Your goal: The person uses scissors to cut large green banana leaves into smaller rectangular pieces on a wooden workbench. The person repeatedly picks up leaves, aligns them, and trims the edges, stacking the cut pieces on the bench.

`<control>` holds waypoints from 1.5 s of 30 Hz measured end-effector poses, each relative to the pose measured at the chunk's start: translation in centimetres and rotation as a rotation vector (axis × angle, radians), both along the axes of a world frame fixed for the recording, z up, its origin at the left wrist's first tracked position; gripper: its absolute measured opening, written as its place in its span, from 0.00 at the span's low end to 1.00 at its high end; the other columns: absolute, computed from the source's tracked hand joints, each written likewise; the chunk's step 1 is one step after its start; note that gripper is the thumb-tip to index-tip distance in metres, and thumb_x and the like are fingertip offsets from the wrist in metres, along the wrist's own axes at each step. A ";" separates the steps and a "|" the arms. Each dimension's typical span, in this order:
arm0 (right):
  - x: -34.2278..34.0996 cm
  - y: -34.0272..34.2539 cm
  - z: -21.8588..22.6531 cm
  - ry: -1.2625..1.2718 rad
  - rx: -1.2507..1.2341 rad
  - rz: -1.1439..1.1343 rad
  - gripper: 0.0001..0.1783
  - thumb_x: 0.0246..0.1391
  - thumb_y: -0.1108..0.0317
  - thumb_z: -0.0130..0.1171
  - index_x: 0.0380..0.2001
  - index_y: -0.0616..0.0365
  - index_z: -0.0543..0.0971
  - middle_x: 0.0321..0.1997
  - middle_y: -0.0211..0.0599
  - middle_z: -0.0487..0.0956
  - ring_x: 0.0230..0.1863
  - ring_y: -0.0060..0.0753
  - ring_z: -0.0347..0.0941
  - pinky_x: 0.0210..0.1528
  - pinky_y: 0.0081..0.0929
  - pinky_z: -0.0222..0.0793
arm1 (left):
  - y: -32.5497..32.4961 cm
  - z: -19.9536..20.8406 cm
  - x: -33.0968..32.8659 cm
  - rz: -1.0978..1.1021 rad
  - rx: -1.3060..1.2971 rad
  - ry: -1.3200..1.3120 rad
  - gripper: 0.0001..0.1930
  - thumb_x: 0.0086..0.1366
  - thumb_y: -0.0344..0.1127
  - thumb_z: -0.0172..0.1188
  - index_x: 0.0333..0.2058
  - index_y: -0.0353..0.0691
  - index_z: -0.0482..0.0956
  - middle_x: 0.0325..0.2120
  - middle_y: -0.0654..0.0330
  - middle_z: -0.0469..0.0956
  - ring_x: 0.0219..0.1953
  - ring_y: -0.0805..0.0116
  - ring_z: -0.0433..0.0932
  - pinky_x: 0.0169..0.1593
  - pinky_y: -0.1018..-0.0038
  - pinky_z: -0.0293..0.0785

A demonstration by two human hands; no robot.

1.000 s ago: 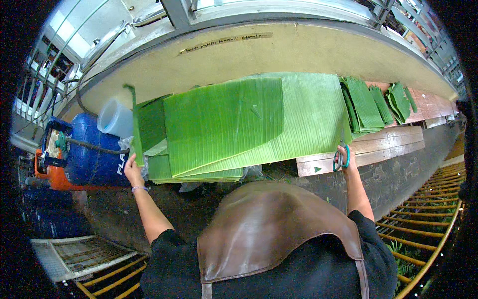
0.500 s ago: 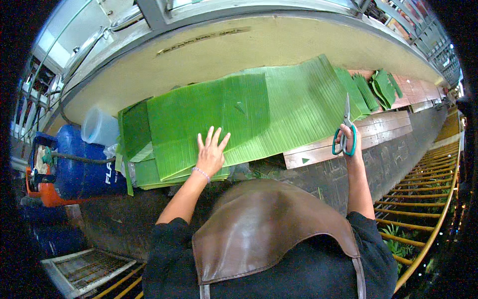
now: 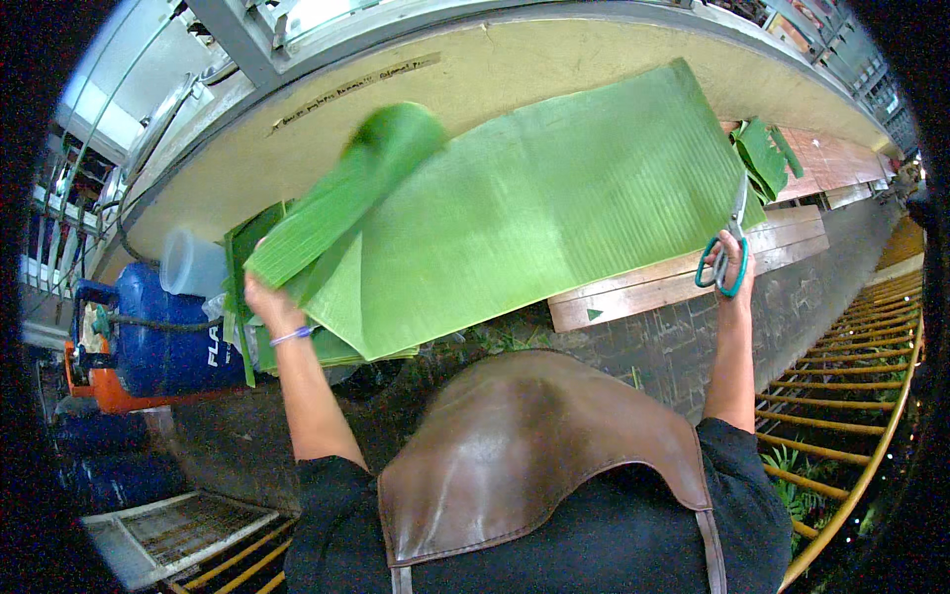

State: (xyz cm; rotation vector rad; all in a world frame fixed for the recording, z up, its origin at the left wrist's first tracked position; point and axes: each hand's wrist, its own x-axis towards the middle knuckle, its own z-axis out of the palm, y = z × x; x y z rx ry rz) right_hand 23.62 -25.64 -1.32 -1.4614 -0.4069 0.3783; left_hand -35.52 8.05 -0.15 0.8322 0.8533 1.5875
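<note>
My left hand (image 3: 270, 305) is closed on the near end of a cut banana leaf piece (image 3: 332, 223), which is lifted, curled over and blurred at its far end. Beneath it a long, wide banana leaf (image 3: 554, 198) stretches to the right across other leaves, with a folded corner near my left hand. My right hand (image 3: 733, 259) grips scissors (image 3: 739, 206) by their teal handles, the blades pointing up beside the right end of the long leaf.
Smaller cut leaf pieces (image 3: 762, 158) lie on the reddish boards at right. A wooden plank (image 3: 633, 294) carries a small green scrap. A blue jug (image 3: 163, 327) and clear plastic tub (image 3: 188, 262) stand at left. Behind runs a yellowish wall (image 3: 524, 74); yellow railings (image 3: 841, 426) flank the right.
My left hand, spread flat on the leaf before, has moved left and now holds up the leaf piece. The long leaf and my right hand with the scissors have shifted rightward.
</note>
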 end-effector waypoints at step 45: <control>-31.6 10.3 -5.4 0.241 -0.503 1.659 0.44 0.49 0.30 0.50 0.49 0.62 0.67 0.27 0.30 0.70 0.29 0.23 0.70 0.31 0.22 0.69 | -9.2 -12.7 2.9 -0.294 -0.811 0.039 0.10 0.59 0.36 0.62 0.34 0.36 0.73 0.23 0.59 0.75 0.26 0.67 0.78 0.24 0.80 0.73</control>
